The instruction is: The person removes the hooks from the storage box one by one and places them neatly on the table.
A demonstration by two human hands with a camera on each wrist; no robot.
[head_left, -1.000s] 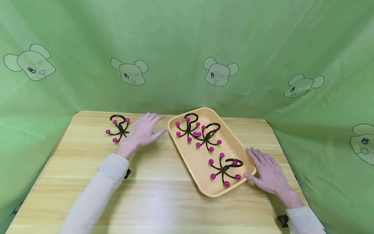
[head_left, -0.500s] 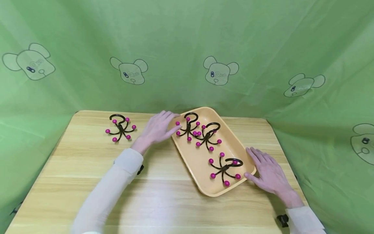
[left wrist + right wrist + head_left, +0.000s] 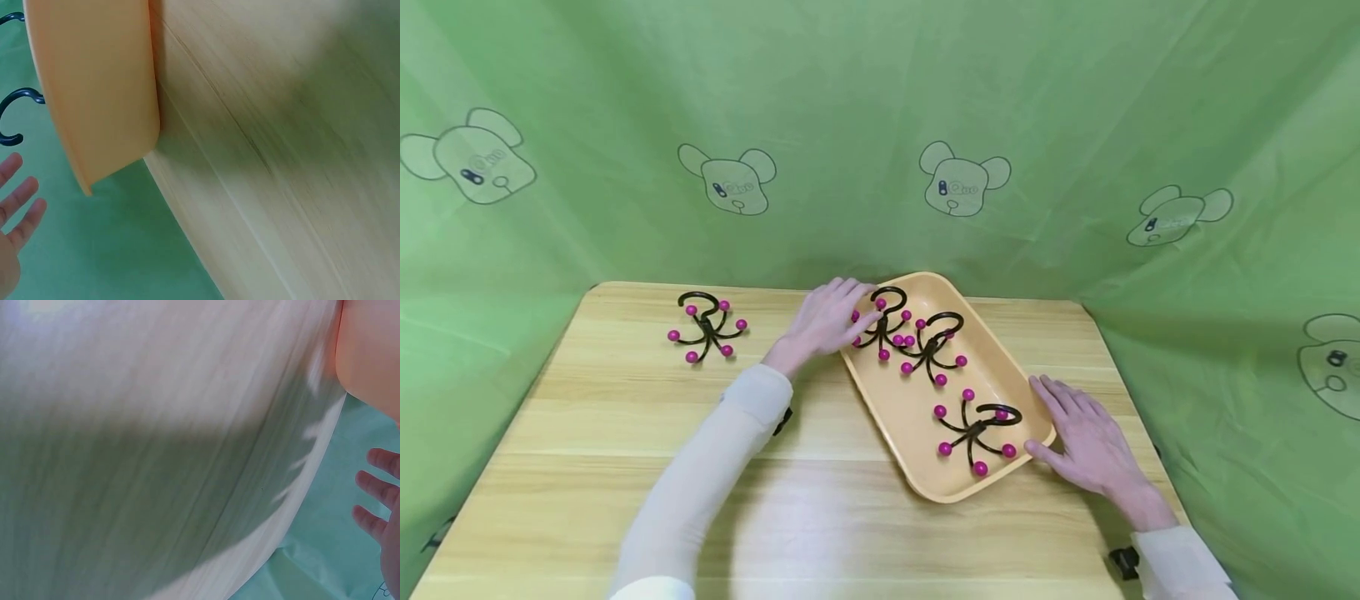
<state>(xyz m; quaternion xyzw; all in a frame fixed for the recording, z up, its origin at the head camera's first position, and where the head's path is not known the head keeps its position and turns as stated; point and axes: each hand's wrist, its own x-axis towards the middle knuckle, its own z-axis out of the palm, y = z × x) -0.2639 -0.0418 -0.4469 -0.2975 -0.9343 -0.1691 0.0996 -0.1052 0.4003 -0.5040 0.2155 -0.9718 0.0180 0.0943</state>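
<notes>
A light-orange tray (image 3: pixel 917 442) lies slantwise on the table. In it sit three black hook-handled pieces with splayed arms ending in pink balls: a far one (image 3: pixel 882 327), a middle one (image 3: pixel 932 347) and a near one (image 3: pixel 975 430). My left hand (image 3: pixel 827 318) is at the tray's far left corner, its thumb over the rim beside the far piece. Its fingers look extended in the left wrist view, holding nothing. At the near right corner my right hand (image 3: pixel 1086 442) rests along the tray's rim with straight, spread fingers and thumb.
Another black piece with pink balls (image 3: pixel 707 327) lies on the wooden table (image 3: pixel 625 433) at the far left. A green cloth curtain (image 3: pixel 850 100) with printed bear heads hangs behind the table and along both sides.
My left hand has moved right, from beside the loose piece to the tray's far left corner. The right hand and the tray stay put.
</notes>
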